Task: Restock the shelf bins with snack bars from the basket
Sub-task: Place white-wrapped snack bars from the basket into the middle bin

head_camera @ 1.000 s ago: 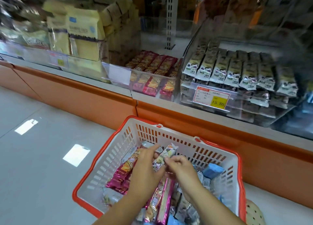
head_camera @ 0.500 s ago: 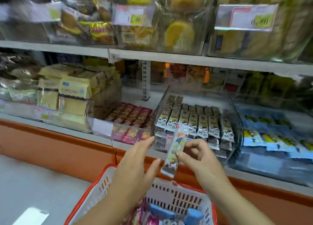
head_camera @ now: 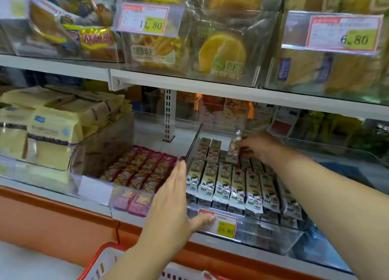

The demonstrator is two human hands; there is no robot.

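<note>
Bins of clear plastic line the lower shelf in my head view. The clear bin [head_camera: 269, 233] in front of me holds rows of cream-wrapped snack bars [head_camera: 237, 187], laid on a slope and overlapping from the back down to the front wall. The neighbouring bin [head_camera: 101, 151] to its left carries red-wrapped bars [head_camera: 145, 166] in similar rows, with bare shelf floor behind them. Further left are cream packs [head_camera: 50, 132]. The upper shelf [head_camera: 210, 90] bears bins of bread packs [head_camera: 221, 52] and overhangs the space I work in.

A thin clear wall parts the two lower bins. The red rim of the basket [head_camera: 94, 260] shows at the bottom edge, below the shelf lip.

My left hand [head_camera: 170, 206] is flat, fingers straight and together. It lies along the left front corner of the clear bin, thumb touching the front wall beside the price tag [head_camera: 226, 228]. My right hand [head_camera: 259, 145] reaches deep over the rows and pinches one snack bar [head_camera: 234, 147] by its side. That bar stands nearly upright above the rear rows, blurred. I cannot tell whether its lower end touches the bars beneath.
</note>
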